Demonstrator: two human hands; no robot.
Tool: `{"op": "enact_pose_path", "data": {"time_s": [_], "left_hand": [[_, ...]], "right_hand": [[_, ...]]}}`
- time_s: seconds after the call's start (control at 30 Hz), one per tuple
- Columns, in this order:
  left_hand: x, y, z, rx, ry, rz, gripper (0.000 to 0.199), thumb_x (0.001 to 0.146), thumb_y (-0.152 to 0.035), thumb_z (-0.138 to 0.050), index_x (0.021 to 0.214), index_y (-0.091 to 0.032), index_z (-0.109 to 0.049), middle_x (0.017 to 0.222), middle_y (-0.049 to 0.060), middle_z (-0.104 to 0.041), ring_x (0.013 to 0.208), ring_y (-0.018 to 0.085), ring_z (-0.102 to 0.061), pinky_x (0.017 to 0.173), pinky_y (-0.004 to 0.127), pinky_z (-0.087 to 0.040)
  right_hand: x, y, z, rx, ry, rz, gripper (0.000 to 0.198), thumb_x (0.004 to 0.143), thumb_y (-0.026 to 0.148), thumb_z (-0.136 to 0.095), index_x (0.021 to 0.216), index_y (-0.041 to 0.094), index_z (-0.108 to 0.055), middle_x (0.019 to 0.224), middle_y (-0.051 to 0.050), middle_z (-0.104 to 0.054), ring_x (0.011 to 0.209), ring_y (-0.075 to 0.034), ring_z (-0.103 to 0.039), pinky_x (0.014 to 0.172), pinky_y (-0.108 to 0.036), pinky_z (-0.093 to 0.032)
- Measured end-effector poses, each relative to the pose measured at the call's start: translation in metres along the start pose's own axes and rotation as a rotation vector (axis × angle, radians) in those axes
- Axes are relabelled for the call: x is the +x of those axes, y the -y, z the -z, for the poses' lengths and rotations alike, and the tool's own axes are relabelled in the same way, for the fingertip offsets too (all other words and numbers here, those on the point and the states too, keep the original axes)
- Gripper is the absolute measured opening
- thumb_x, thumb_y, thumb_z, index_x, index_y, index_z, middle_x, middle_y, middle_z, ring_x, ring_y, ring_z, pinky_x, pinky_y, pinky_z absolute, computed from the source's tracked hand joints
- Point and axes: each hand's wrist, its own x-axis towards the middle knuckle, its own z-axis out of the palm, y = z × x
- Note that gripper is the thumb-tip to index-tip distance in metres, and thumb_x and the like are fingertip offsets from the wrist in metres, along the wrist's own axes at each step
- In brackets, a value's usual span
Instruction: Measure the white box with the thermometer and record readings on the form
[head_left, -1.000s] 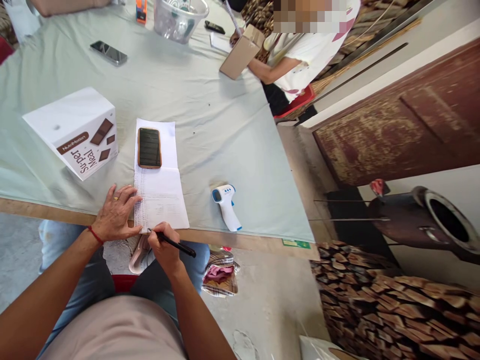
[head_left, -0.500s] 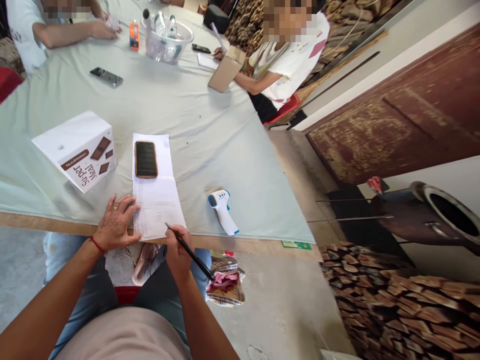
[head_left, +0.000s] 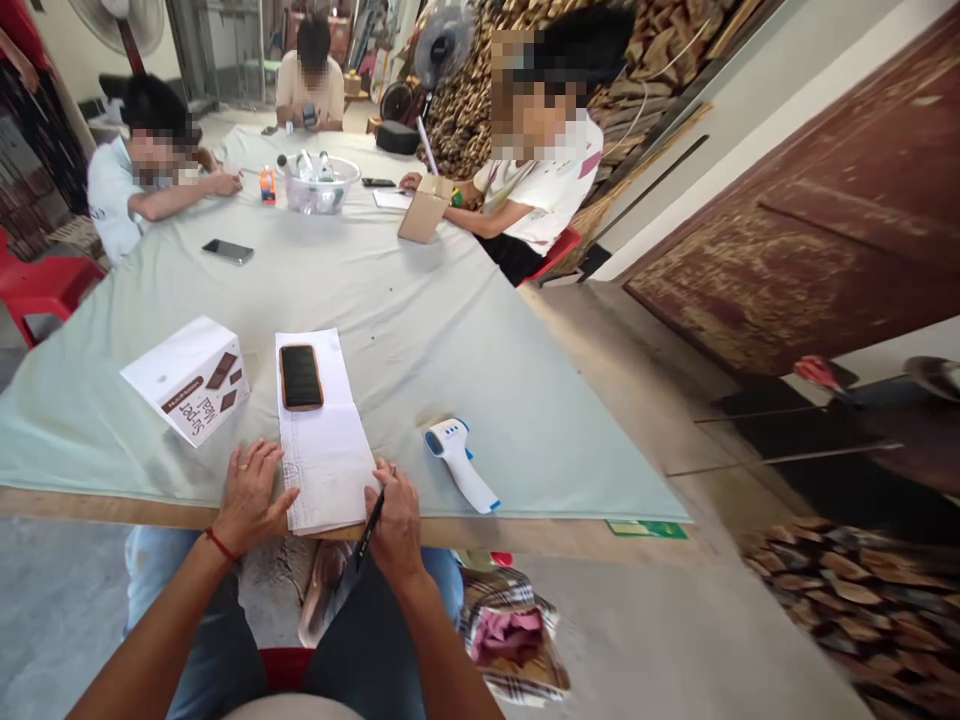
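Paper (head_left: 330, 480): lying flat on the green tablecloth (head_left: 555, 450), lower end reaching the wooden rim (head_left: 540, 535); could slide or crease there under an uneven push from either side.
Left hand (head_left: 255, 490): open, spread on the cloth, thumb at the sheet's left edge – likely too light a hold to stop a twist.
Right hand (head_left: 396, 525): closed around the black pen (head_left: 371, 525), close by the lower right corner; could drag or bend that corner with a careless turn of the wrist.
Pen: slanting down past the rim; could leave a stray mark or drop toward the floor from a slack grip.
Phone (head_left: 301, 378): resting on the upper part of the sheet, weighting it; could ride along with a sharp tug.
Thermometer gun (head_left: 459, 462): lying to the right, grip end near the rim; could go over from an outward elbow swing.
White box (head_left: 191, 385): standing beyond the left hand; could topple from a reach across.
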Motion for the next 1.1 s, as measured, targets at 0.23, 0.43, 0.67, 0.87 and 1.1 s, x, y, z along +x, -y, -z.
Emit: {"op": "enact_pose_path", "data": {"time_s": [0.23, 0.43, 0.67, 0.87, 1.1], "left_hand": [[-0.001, -0.002, -0.009, 0.039, -0.003, -0.011, 0.057, 0.094, -0.046, -0.045, 0.142, -0.015, -0.044, 0.147, 0.017, -0.049, 0.139, 0.03, -0.041, 0.117, 0.056, -0.027], [0.0, 0.001, -0.011, 0.024, -0.011, 0.001, 0.055, 0.094, -0.044, -0.044, 0.141, -0.015, -0.045, 0.144, 0.017, -0.051, 0.139, 0.031, -0.041, 0.117, 0.058, -0.026], [0.02, 0.014, -0.005, -0.019, -0.05, 0.038, 0.051, 0.094, -0.043, -0.045, 0.137, -0.015, -0.046, 0.138, 0.015, -0.056, 0.137, 0.032, -0.042, 0.115, 0.057, -0.029], [0.062, 0.03, -0.009, -0.106, -0.109, 0.105, 0.056, 0.087, -0.042, -0.055, 0.135, -0.015, -0.044, 0.136, 0.017, -0.055, 0.131, 0.03, -0.049, 0.113, 0.051, -0.037], [0.108, 0.03, -0.023, -0.083, -0.108, 0.161, 0.065, 0.078, -0.036, -0.066, 0.135, -0.016, -0.044, 0.143, 0.02, -0.047, 0.137, 0.034, -0.043, 0.113, 0.053, -0.037]], "right_hand": [[-0.007, 0.0, -0.003, -0.043, 0.037, 0.108, 0.029, 0.103, 0.034, -0.039, 0.114, 0.015, -0.058, 0.132, -0.017, -0.061, 0.129, -0.03, -0.051, 0.105, -0.053, -0.041], [-0.01, 0.007, -0.001, -0.064, 0.033, 0.127, 0.027, 0.103, 0.031, -0.038, 0.111, 0.015, -0.059, 0.132, -0.016, -0.062, 0.129, -0.028, -0.051, 0.105, -0.051, -0.04], [-0.009, 0.01, -0.001, -0.076, 0.007, 0.152, 0.027, 0.103, 0.029, -0.038, 0.113, 0.014, -0.058, 0.131, -0.016, -0.062, 0.127, -0.028, -0.052, 0.104, -0.049, -0.04], [-0.009, 0.011, -0.003, -0.087, -0.006, 0.144, 0.027, 0.102, 0.029, -0.039, 0.11, 0.014, -0.06, 0.13, -0.016, -0.063, 0.128, -0.028, -0.052, 0.104, -0.048, -0.039], [-0.009, 0.013, -0.005, -0.099, -0.01, 0.13, 0.025, 0.1, 0.027, -0.042, 0.109, 0.015, -0.062, 0.13, -0.016, -0.063, 0.127, -0.028, -0.053, 0.105, -0.048, -0.039]]}}
